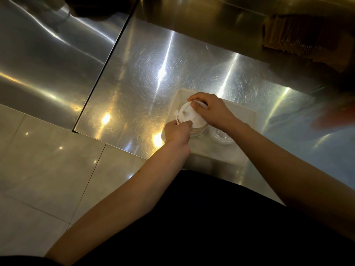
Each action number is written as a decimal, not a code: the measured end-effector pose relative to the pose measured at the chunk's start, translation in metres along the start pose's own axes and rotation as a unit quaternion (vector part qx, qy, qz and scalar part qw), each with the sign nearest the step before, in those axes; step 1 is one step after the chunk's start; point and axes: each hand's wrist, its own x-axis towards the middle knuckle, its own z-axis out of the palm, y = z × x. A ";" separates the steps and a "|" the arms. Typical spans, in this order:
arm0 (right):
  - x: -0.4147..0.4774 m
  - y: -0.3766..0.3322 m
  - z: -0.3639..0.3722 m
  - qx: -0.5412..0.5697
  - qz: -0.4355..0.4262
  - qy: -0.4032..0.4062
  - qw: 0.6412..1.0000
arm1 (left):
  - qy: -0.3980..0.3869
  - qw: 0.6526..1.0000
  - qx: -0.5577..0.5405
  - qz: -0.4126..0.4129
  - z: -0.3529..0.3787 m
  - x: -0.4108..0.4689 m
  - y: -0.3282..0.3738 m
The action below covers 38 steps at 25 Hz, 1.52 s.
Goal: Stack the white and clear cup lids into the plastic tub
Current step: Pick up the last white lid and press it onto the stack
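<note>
Steel counter [153, 73]; white lid [189, 115] between both hands' grip, over tub [247, 116].

The plastic tub [247, 116] is sitting on the counter [146, 77], near its front edge. Inside the tub, a stack of white lids [189, 118] is standing at the left, with clear lids [223, 137] lying just to its right. The left hand [177, 131] is touching the stack's near side, the right hand [208, 108] its far side.
</note>
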 end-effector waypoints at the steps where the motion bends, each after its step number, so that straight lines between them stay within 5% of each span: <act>1: -0.003 0.000 0.001 0.007 0.007 0.017 1.000 | 0.004 1.000 0.005 0.004 0.001 0.003 -0.001; 13: -0.023 0.000 0.008 0.045 0.080 0.124 0.988 | 0.067 0.984 0.075 0.144 -0.001 0.016 -0.014; 18: -0.030 0.005 0.009 0.009 0.041 0.161 0.986 | 0.071 0.983 0.067 0.156 0.000 0.020 -0.015; 30: -0.023 -0.002 -0.003 -0.001 0.079 0.120 0.990 | 0.066 0.986 0.050 0.148 -0.001 0.022 -0.014; 38: -0.025 -0.001 0.000 0.001 0.098 0.127 0.987 | 0.050 0.970 0.083 0.225 -0.002 0.028 -0.015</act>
